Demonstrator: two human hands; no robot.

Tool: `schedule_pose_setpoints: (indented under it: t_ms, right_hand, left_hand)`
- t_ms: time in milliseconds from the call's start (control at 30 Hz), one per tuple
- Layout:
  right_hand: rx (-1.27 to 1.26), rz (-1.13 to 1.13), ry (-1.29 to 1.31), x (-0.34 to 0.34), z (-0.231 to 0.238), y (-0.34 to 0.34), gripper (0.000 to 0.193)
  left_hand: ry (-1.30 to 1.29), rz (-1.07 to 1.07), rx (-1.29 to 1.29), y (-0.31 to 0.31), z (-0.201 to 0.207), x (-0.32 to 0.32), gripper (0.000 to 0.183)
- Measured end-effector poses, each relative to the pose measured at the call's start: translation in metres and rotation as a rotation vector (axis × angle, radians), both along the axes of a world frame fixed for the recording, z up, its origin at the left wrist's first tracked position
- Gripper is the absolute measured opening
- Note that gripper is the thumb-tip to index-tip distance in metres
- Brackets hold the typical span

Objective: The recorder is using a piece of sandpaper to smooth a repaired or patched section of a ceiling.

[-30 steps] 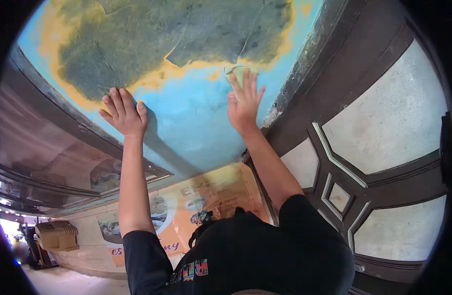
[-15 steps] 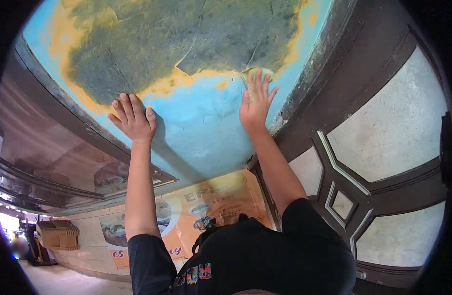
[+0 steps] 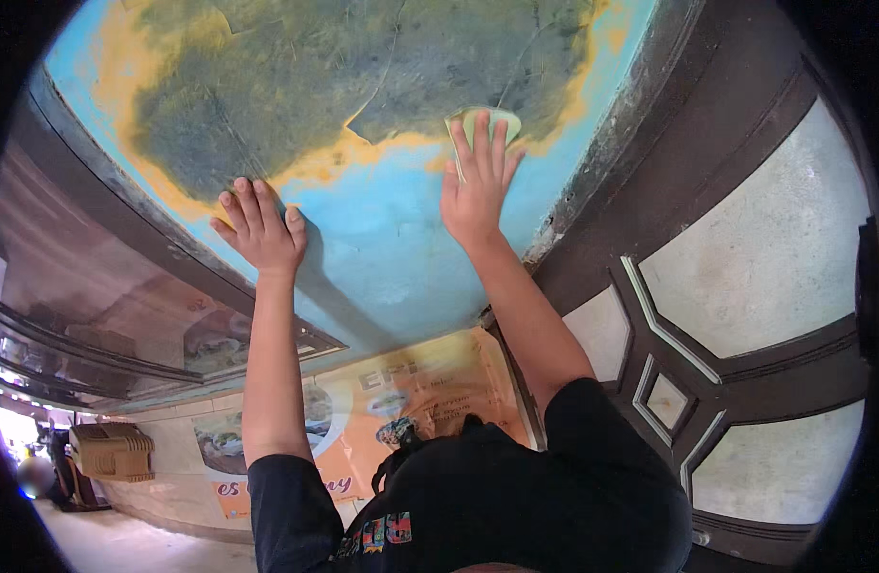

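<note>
Sheet (image 3: 513,125) at patch (image 3: 315,81) edge, off doorframe (image 3: 650,143)

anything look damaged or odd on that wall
Yes. Above the right hand, the light blue painted wall has a large dark grey patch with ragged yellow edges and jagged crack-like lines, perhaps where paint wore away. The dark grey strip along the wall's right edge also looks chipped.

The light-blue wall (image 3: 392,229) at upper middle bears a mottled grey-green patch (image 3: 296,86) edged yellow-orange, the sheet (image 3: 511,124) there is pale green, the door (image 3: 774,372) at right dark brown with off-white panels (image 3: 755,239), the shirt (image 3: 525,497) below black.
</note>
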State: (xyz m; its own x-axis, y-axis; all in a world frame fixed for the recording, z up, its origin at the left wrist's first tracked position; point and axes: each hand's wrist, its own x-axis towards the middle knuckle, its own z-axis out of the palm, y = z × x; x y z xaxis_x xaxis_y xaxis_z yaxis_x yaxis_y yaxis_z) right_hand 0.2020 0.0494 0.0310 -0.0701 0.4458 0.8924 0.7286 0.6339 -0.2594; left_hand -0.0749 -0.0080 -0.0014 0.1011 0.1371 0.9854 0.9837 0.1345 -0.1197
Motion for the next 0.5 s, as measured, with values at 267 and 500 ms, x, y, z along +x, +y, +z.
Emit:
schedule_pose_setpoints:
  t_ms: [267, 500]
  right_hand:
    - [-0.124, 0.071, -0.195, -0.010, -0.041, -0.014, 0.048]
    - [-0.006, 0.099, -0.038, -0.031, 0.005, -0.008, 0.051]
  left_hand:
    - [0.004, 0.007, 0.007, 0.000, -0.003, -0.002, 0.058]
    - [-0.004, 0.000, 0.005, 0.001, -0.004, -0.001, 0.058]
